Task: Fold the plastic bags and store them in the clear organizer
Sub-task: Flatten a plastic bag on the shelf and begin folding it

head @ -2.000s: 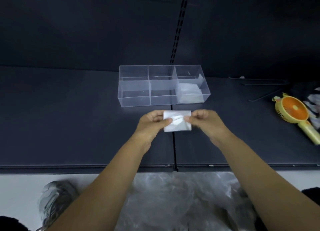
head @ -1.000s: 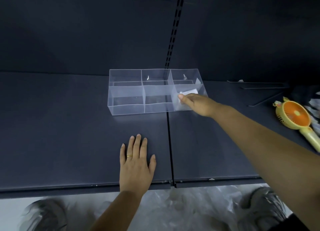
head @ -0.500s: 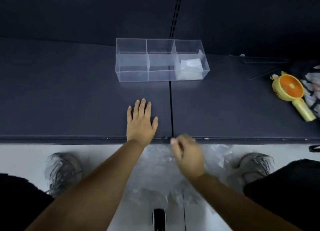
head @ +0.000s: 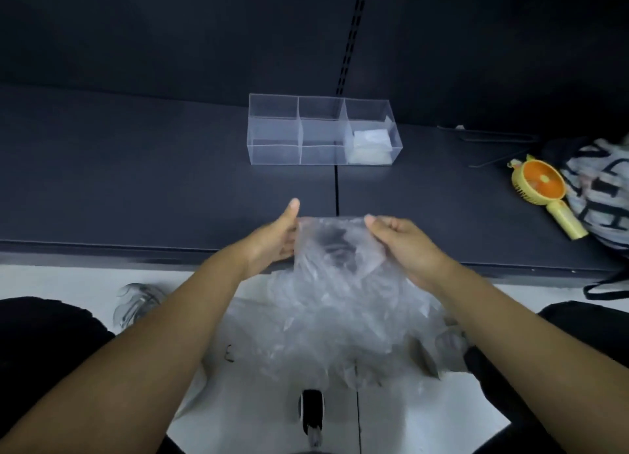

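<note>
A crumpled clear plastic bag hangs between my hands over the front edge of the dark shelf. My left hand grips its left upper edge, thumb raised. My right hand pinches its right upper corner. Below them a heap of more clear plastic bags lies on the white floor. Farther back on the shelf stands the clear organizer, divided into several compartments. Its front right compartment holds folded plastic bags.
A yellow and orange hand-held fan lies at the shelf's right, beside a black-and-white patterned bag. A vertical seam splits the dark shelf. A small black wheel stands on the floor below.
The folded bag went into the organizer's right compartment. My right hand then dropped to the heap, my left hand left the shelf, and both now lift a fresh crumpled bag.
</note>
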Tool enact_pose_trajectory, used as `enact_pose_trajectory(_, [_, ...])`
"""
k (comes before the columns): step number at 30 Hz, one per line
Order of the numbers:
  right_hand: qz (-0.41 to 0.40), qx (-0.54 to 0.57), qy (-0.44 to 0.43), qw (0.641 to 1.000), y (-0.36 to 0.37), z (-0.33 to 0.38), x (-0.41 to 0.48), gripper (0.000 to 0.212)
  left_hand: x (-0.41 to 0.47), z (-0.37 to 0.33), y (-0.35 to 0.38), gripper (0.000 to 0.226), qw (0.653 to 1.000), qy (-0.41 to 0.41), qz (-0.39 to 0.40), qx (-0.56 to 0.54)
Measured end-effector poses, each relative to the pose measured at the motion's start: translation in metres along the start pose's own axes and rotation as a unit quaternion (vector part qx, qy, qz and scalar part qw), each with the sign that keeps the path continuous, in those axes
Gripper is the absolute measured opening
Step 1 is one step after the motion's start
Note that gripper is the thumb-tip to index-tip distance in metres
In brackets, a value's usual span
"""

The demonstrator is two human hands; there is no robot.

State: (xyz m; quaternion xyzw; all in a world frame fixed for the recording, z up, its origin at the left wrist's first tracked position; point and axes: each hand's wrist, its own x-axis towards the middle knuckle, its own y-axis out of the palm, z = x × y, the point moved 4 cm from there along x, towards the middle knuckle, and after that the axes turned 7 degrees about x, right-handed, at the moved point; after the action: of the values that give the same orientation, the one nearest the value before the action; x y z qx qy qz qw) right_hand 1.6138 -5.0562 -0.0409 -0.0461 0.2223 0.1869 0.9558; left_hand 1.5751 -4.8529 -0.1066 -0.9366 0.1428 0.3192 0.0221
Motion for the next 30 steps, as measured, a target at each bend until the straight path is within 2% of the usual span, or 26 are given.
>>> enact_pose_trajectory(1, [-0.001,0.042,0.006,0.999,-0.003,0.012,-0.001,0.032,-0.007,-0.009,0.009,0.092,0.998,0.021,0.043,-0.032])
enact_pose_trajectory(3, [0.006,0.093,0.019,0.996,-0.006,0.028,-0.006,0.036,-0.017,-0.022,0.022,0.068,0.995,0.065,0.054,-0.061])
enact_pose_trajectory(5, [-0.026,0.074,0.042,0.996,-0.011,0.034,-0.01,0.035,-0.024,-0.031,0.032,0.038,0.992,0.072,0.025,-0.103])
enact_pose_trajectory(7, [-0.086,0.037,0.068,0.993,-0.017,0.033,-0.01,0.033,-0.027,-0.034,0.035,0.024,0.986,0.046,-0.02,-0.159])
enact_pose_trajectory(8, [-0.117,0.018,0.072,0.99,-0.023,0.03,-0.008,0.039,-0.028,-0.034,0.035,0.021,0.981,0.033,-0.042,-0.189])
enact_pose_trajectory(10, [-0.165,-0.014,0.003,0.986,-0.038,0.032,-0.008,0.049,-0.03,-0.034,0.032,0.014,0.966,0.026,-0.076,-0.248])
enact_pose_trajectory(11, [-0.143,-0.029,-0.049,0.988,-0.043,0.037,-0.01,0.048,-0.031,-0.034,0.03,0.013,0.959,0.025,-0.091,-0.267])
enact_pose_trajectory(12, [-0.07,-0.051,-0.094,0.992,-0.043,0.044,-0.015,0.047,-0.033,-0.033,0.027,0.015,0.955,0.022,-0.104,-0.278])
enact_pose_trajectory(14, [0.099,-0.118,-0.107,0.982,-0.03,0.052,-0.028,0.057,-0.036,-0.032,0.025,0.015,0.95,0.01,-0.112,-0.29])
enact_pose_trajectory(15, [0.146,-0.159,-0.103,0.971,-0.023,0.052,-0.032,0.062,-0.038,-0.032,0.025,0.013,0.951,0.003,-0.111,-0.289])
enact_pose_trajectory(16, [0.154,-0.2,-0.106,0.962,-0.016,0.049,-0.034,0.061,-0.039,-0.031,0.025,0.014,0.953,-0.001,-0.108,-0.283])
enact_pose_trajectory(18, [0.115,-0.234,-0.121,0.958,-0.003,0.042,-0.033,0.048,-0.041,-0.031,0.025,0.021,0.957,-0.009,-0.091,-0.276])
enact_pose_trajectory(21, [0.082,-0.16,-0.145,0.973,0.006,0.034,-0.035,0.031,-0.043,-0.026,0.022,0.033,0.958,-0.032,-0.08,-0.274])
enact_pose_trajectory(24, [0.072,-0.093,-0.15,0.982,-0.008,0.034,-0.036,0.033,-0.047,-0.013,0.005,0.032,0.954,-0.066,-0.109,-0.273])
enact_pose_trajectory(27, [0.04,-0.047,-0.146,0.987,-0.021,0.039,-0.037,0.019,-0.055,0.0,-0.018,0.028,0.94,-0.098,-0.206,-0.254])
enact_pose_trajectory(29, [0.012,-0.025,-0.146,0.989,-0.028,0.042,-0.037,0.01,-0.058,0.006,-0.034,0.042,0.918,-0.08,-0.364,-0.135])
enact_pose_trajectory(30, [0.005,-0.016,-0.147,0.989,-0.03,0.042,-0.037,0.008,-0.062,0.0,-0.039,0.047,0.893,-0.029,-0.446,-0.051])
